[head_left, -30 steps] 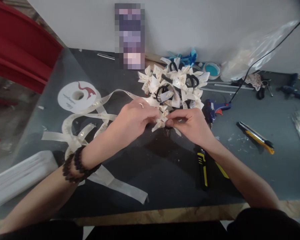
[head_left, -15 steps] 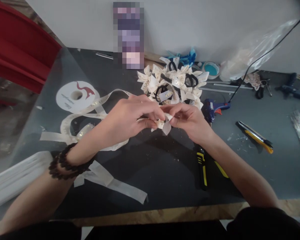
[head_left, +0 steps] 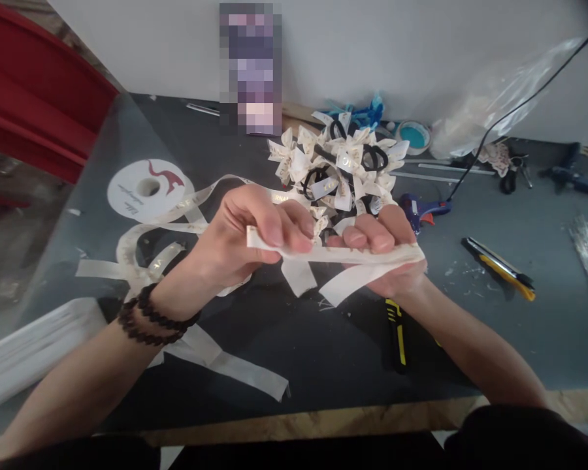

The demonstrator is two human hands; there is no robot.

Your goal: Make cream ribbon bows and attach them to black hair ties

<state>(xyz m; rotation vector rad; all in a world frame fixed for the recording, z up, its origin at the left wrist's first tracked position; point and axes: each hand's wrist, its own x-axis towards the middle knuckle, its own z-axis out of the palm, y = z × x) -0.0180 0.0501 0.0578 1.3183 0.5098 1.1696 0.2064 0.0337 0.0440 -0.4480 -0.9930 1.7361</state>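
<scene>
Cream ribbon strip is stretched level across the centre of the frame, held above the dark tabletop. Its left end juts out at the left fingers, and 2 loose tails hang below it, near each other. Left hand, just left of centre, grasps the strip between thumb and fingers; 2 dark beaded bracelets circle that wrist. Right hand, right of centre, has its fingers curled over the strip's other end, where the ribbon doubles back.

Just behind the hands, at upper centre, sits a pile of cream bows with black loops. Loose ribbon curls at left of the frame beside a white spool, and another cut length lies at lower left of centre. Right of the pile is a blue glue gun; farther right lies a yellow utility knife. Below the right hand is a black-and-yellow handle. A turquoise tape roll rests at upper right, near a clear plastic bag.
</scene>
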